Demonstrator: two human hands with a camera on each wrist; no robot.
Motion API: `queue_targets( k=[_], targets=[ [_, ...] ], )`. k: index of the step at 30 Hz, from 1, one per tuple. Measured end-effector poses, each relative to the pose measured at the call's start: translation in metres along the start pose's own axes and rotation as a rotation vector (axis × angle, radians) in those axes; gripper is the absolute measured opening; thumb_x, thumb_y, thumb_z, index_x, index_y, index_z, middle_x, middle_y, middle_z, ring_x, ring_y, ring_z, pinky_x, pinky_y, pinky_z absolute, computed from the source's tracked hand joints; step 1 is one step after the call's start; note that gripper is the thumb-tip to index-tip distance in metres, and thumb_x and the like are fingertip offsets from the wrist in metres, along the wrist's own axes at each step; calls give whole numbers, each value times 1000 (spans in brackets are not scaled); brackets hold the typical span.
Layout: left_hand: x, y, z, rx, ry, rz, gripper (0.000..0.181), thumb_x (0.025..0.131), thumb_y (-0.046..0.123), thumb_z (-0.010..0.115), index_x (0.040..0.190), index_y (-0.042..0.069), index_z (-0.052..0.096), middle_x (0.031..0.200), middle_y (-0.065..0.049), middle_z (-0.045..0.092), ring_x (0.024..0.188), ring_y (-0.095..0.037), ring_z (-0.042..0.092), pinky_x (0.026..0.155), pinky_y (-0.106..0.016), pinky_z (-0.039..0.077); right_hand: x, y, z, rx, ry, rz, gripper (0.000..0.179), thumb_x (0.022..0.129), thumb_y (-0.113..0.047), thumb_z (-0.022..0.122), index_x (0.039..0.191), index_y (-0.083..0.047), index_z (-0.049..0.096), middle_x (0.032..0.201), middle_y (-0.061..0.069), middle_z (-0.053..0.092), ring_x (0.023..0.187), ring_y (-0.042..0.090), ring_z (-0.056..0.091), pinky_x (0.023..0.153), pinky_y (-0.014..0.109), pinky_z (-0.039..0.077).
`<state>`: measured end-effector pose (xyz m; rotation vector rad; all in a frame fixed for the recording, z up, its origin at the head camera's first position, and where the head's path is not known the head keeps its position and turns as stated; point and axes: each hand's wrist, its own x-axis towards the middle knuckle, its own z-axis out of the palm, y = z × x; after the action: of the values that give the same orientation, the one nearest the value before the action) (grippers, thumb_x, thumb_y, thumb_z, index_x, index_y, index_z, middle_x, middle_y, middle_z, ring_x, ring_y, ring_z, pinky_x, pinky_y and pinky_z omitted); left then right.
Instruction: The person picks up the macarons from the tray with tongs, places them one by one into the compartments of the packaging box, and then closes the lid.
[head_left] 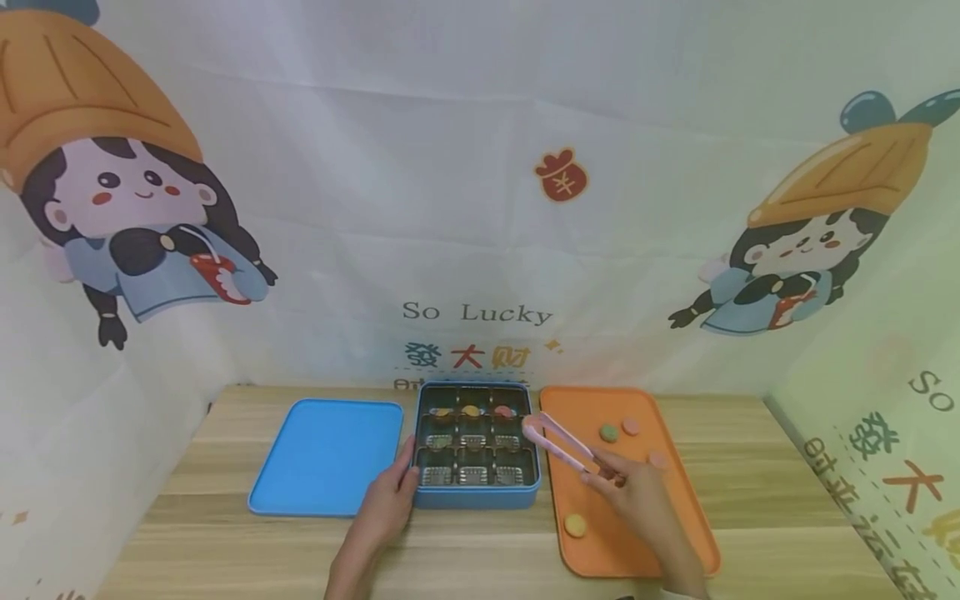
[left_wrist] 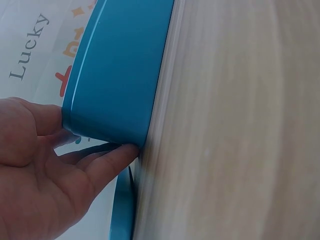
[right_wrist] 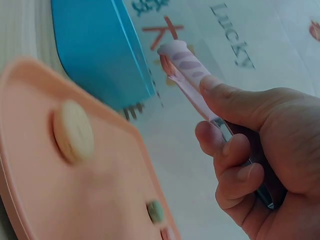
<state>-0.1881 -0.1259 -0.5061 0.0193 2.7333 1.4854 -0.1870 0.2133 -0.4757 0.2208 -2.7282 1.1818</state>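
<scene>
A blue tin box (head_left: 476,498) with a dark, divided inside stands at mid-table. Small round macaron-like pieces sit in its back row, one a yellow piece (head_left: 471,411) and one a red piece (head_left: 504,412); a green piece (head_left: 441,442) lies in the left middle compartment. My left hand (head_left: 388,498) grips the box's near left corner, thumb at the rim and fingers along the side (left_wrist: 107,167). Pink tongs (head_left: 572,450) are held in my right hand (head_left: 633,492), their tips by the box's right rim. Something orange-pink (right_wrist: 169,66) shows between the tips; its kind is unclear.
An orange tray (head_left: 615,550) lies right of the box, bearing a yellow piece (head_left: 575,525), a green piece (head_left: 608,432) and pink pieces (head_left: 630,426). Left of the box is a flat blue lid (head_left: 330,454). A printed cloth (head_left: 465,208) hangs behind the wooden table.
</scene>
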Motion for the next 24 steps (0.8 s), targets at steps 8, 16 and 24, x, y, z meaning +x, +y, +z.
queue_targets(
  k=[8,16,24],
  targets=[
    [-1,-1,1,-8,3,5,53,106,16,40,155,3,28,152,-26,39,139,-48,37,113,-60,33,5,-24,20,-16,10,-38,38,83,-16,80,119,-6,73,69,-7,63,63,7,52,53,18,45],
    [0,-1,1,3,3,-1,52,106,15,39,155,2,27,152,-27,38,139,-48,37,113,-60,33,9,-34,37,-64,22,-134,41,79,-15,82,118,-5,74,65,-13,57,55,-1,44,44,17,36],
    [0,-1,1,7,-2,-4,52,106,16,39,156,3,28,152,-26,39,139,-48,36,112,-61,33,10,-40,50,-74,24,-157,44,79,-17,82,119,-2,72,64,-12,56,49,-3,38,41,16,31]
  ],
)
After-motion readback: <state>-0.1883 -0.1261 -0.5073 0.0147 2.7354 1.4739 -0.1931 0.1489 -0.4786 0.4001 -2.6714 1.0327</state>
